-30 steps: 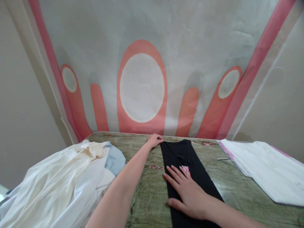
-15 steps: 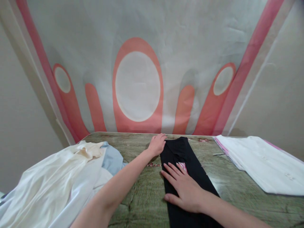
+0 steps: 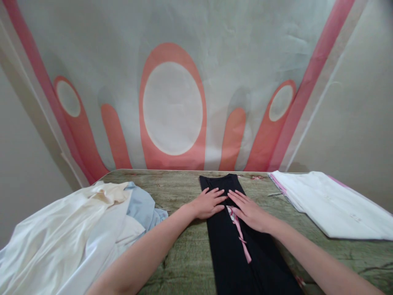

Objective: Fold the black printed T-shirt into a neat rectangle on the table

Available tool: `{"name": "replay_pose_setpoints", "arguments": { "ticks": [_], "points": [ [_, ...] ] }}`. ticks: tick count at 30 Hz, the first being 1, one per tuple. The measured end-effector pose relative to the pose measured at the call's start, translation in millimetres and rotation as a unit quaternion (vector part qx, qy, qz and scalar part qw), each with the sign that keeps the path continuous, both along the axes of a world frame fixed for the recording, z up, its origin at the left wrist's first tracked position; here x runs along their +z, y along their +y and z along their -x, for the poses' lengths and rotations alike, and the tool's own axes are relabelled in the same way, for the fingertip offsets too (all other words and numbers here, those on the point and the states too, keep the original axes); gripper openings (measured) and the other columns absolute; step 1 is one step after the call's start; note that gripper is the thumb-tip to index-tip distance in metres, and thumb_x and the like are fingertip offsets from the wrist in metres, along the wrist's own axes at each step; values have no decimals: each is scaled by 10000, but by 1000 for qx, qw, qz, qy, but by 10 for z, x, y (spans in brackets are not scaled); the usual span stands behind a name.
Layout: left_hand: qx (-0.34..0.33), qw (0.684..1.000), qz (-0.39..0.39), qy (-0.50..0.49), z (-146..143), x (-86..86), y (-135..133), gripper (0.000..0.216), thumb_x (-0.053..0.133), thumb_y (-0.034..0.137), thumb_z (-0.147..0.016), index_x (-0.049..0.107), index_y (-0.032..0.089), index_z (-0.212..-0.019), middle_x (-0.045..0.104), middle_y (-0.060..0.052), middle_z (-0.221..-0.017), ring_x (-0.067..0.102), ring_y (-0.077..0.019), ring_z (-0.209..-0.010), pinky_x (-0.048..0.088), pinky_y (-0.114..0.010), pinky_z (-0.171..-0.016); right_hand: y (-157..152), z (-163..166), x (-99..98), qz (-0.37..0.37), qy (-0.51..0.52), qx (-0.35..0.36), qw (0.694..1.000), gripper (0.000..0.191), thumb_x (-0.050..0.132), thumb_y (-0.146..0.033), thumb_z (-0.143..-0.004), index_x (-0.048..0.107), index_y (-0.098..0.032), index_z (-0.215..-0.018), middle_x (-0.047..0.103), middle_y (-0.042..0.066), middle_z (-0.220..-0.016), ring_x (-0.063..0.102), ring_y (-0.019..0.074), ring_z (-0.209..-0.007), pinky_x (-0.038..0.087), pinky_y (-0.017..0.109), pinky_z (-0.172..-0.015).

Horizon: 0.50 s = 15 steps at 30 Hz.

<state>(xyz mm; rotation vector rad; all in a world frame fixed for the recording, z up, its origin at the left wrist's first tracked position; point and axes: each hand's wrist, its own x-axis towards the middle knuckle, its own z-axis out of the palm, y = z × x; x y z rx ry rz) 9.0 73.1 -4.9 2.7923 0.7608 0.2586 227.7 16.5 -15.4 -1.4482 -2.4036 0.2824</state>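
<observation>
A black garment [image 3: 229,254] lies lengthwise on the table in front of me, folded into a long strip. Down its middle a gap shows a pink and white print [image 3: 241,237]. My left hand [image 3: 210,203] rests flat on the garment's left part, fingers stretched out to the right. Flat on the right part lies my right hand [image 3: 250,211], its fingertips close to those of the left. Neither hand grips the cloth. The garment's near end runs out of view at the bottom.
A loose heap of cream and white clothes [image 3: 67,229] with a light blue piece [image 3: 143,209] covers the table's left side. On the right lies a flat stack of white folded clothes [image 3: 337,205]. Behind the wood-patterned table [image 3: 181,254] stands a wall with a pink print [image 3: 172,162].
My left hand has come back from the garment's far edge onto its upper part. My right hand has slid farther away along it. More of the pink print shows in the gap.
</observation>
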Motion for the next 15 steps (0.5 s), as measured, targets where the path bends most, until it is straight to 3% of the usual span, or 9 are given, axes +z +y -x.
{"name": "replay_pose_setpoints", "arguments": {
  "ticks": [3, 8, 12, 15],
  "points": [
    [10, 1000, 5, -2, 21, 21, -12, 439, 353, 417, -899, 339, 329, -1329, 256, -25, -1436, 190, -249, -1324, 129, -465, -1047, 17, -41, -45, 47, -28, 15, 998, 558, 234, -492, -902, 246, -219, -1388, 238, 41, -1454, 154, 207, -1338, 156, 461, -1083],
    [18, 999, 15, 28, 226, 166, -306, 552, 398, 459, -874, 254, 274, -1374, 214, -77, -1447, 207, -254, -1318, 145, -446, -1051, -134, -272, 36, 27, -3, 21, 999, 511, 270, -425, -913, 316, -186, -1363, 295, 54, -1430, 224, 183, -1317, 187, 406, -1091],
    [-46, 997, 13, 63, 438, 308, -780, 584, 389, 501, -864, 267, 239, -1371, 214, -102, -1444, 223, -271, -1311, 162, -465, -1046, -560, -614, 11, 19, -15, 27, 999, 401, 324, -330, -911, 448, -239, -1282, 364, 33, -1395, 325, 192, -1272, 276, 418, -1057],
    [-98, 993, 7, 66, 525, 420, -1125, 566, 408, 476, -865, 307, 207, -1352, 268, -109, -1424, 266, -247, -1297, 195, -413, -1055, -953, -795, 4, 19, -33, 55, 998, 399, 326, -199, -901, 472, -291, -1261, 401, 13, -1371, 370, 193, -1248, 339, 424, -1021]
  ]
}}
